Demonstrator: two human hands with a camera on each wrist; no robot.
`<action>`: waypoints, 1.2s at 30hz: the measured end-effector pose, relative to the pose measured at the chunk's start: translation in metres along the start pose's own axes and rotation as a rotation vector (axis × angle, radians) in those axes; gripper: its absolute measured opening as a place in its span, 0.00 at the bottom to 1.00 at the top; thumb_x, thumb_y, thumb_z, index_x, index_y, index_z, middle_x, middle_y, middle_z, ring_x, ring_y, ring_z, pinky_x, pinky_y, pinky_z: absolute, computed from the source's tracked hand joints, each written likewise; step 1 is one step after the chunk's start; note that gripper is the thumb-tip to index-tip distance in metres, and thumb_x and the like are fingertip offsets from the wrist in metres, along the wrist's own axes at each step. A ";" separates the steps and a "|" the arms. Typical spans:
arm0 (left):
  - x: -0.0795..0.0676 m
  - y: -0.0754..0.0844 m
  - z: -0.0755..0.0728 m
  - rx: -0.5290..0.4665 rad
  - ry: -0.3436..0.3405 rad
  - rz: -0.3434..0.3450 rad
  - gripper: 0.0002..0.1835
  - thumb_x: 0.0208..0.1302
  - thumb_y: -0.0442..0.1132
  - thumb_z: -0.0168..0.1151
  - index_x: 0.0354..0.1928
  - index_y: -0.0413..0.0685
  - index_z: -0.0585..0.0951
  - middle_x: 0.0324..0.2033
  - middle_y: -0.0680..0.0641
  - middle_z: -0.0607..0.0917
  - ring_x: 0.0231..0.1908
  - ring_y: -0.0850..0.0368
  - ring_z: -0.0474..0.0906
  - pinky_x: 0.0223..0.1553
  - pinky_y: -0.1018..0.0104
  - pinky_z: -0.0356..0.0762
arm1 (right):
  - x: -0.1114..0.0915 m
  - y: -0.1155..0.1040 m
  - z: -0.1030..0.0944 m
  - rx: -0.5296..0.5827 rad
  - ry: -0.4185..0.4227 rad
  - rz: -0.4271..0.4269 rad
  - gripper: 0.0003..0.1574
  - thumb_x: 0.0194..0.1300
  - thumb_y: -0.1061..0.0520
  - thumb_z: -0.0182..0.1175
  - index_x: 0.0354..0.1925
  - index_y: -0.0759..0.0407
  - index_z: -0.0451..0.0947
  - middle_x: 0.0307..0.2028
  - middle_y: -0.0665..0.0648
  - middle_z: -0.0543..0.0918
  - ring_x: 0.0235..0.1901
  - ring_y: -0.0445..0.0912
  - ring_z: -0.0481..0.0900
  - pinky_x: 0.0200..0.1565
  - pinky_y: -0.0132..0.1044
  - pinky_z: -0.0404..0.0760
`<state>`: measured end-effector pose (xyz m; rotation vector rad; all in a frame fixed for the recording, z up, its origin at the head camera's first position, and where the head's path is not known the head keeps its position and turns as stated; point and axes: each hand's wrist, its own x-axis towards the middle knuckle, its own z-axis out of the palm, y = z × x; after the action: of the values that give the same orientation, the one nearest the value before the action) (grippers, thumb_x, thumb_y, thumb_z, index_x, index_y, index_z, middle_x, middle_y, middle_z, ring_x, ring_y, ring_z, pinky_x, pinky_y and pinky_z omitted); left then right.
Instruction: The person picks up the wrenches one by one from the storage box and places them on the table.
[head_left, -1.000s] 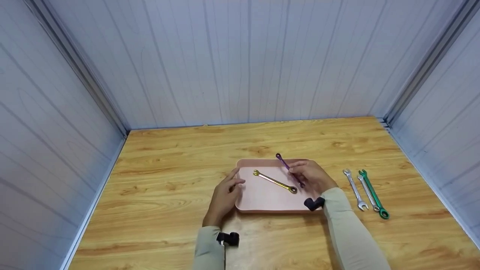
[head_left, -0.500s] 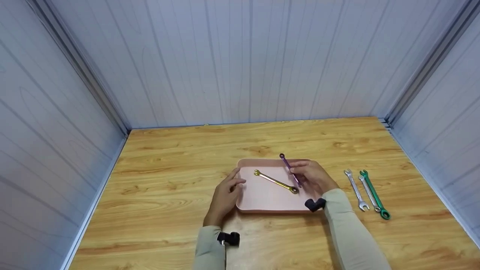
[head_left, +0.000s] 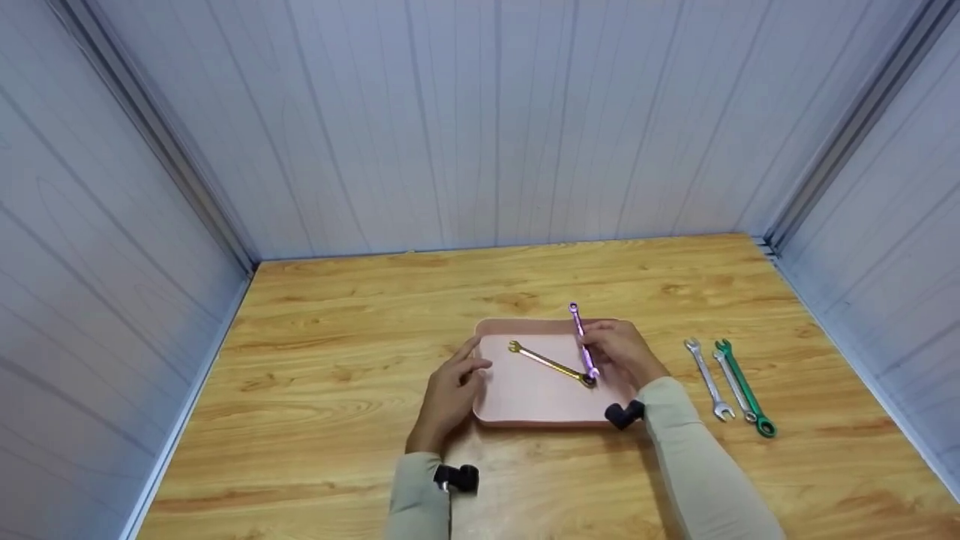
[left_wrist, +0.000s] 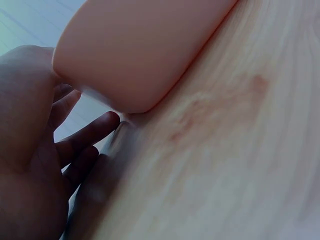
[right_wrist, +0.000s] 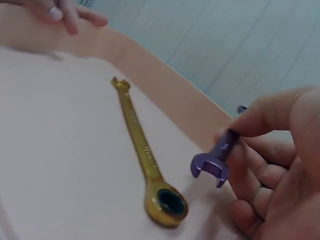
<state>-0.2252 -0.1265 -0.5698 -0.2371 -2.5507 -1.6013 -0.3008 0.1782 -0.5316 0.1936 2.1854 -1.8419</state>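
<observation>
A purple combination wrench (head_left: 581, 337) is pinched between the thumb and fingers of my right hand (head_left: 622, 349), raised over the right part of a pink tray (head_left: 525, 405). Its open end (right_wrist: 211, 167) points toward the wrist camera in the right wrist view. A gold ratcheting wrench (right_wrist: 140, 140) lies slantwise on the tray floor, its ring end beneath the purple one in the head view. My left hand (head_left: 448, 390) holds the tray's left side, thumb over the rim. Its other fingers (left_wrist: 90, 137) show outside the wall in the left wrist view.
Right of the tray, on the wooden table (head_left: 337, 375), lie a silver double open-end wrench (head_left: 709, 379), a smaller silver wrench (head_left: 733, 382) and a green ratcheting wrench (head_left: 745, 386). White panel walls (head_left: 480, 127) enclose the back and sides.
The purple wrench has turned in my right hand, from slanting to nearly upright in the head view, its top end shifting right. My left hand and the gold wrench stay put.
</observation>
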 end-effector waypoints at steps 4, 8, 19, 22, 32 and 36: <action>0.000 0.000 -0.001 0.035 0.003 0.005 0.12 0.68 0.35 0.58 0.46 0.52 0.88 0.70 0.59 0.70 0.68 0.56 0.67 0.68 0.56 0.64 | -0.001 -0.002 0.005 -0.007 0.052 -0.003 0.10 0.61 0.65 0.63 0.42 0.69 0.81 0.29 0.53 0.83 0.26 0.42 0.79 0.31 0.33 0.80; 0.000 -0.001 0.000 0.028 0.002 -0.003 0.12 0.68 0.35 0.59 0.46 0.51 0.88 0.70 0.59 0.70 0.68 0.56 0.67 0.68 0.56 0.64 | -0.005 -0.003 0.006 -0.010 0.068 -0.017 0.10 0.62 0.65 0.63 0.42 0.69 0.81 0.30 0.54 0.82 0.27 0.42 0.78 0.32 0.34 0.80; 0.000 -0.001 -0.001 -0.003 -0.001 0.005 0.10 0.70 0.36 0.59 0.46 0.52 0.88 0.71 0.55 0.69 0.69 0.54 0.65 0.69 0.56 0.63 | -0.013 -0.012 -0.004 0.096 0.077 -0.066 0.17 0.62 0.66 0.61 0.48 0.76 0.78 0.28 0.54 0.82 0.29 0.44 0.77 0.34 0.35 0.78; 0.000 -0.002 -0.002 -0.002 -0.004 0.006 0.11 0.70 0.36 0.59 0.47 0.52 0.88 0.71 0.54 0.69 0.69 0.54 0.65 0.69 0.56 0.62 | -0.015 -0.016 -0.007 0.118 0.097 -0.078 0.16 0.62 0.67 0.60 0.47 0.76 0.77 0.27 0.53 0.81 0.29 0.44 0.77 0.35 0.35 0.80; 0.000 -0.002 -0.002 -0.031 -0.016 0.023 0.11 0.71 0.34 0.58 0.48 0.48 0.88 0.71 0.53 0.70 0.69 0.55 0.65 0.69 0.57 0.62 | -0.025 -0.014 -0.017 0.272 0.115 -0.089 0.09 0.63 0.71 0.58 0.42 0.74 0.78 0.26 0.54 0.82 0.26 0.42 0.77 0.31 0.32 0.80; 0.000 -0.003 -0.002 -0.048 -0.014 0.027 0.11 0.71 0.34 0.58 0.48 0.47 0.87 0.71 0.52 0.69 0.69 0.55 0.64 0.69 0.57 0.62 | -0.027 -0.013 -0.020 0.287 0.115 -0.087 0.08 0.64 0.70 0.59 0.43 0.72 0.78 0.27 0.54 0.82 0.28 0.43 0.79 0.33 0.34 0.81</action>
<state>-0.2258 -0.1297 -0.5712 -0.2865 -2.5098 -1.6591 -0.2809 0.1979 -0.5080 0.2716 2.0205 -2.2419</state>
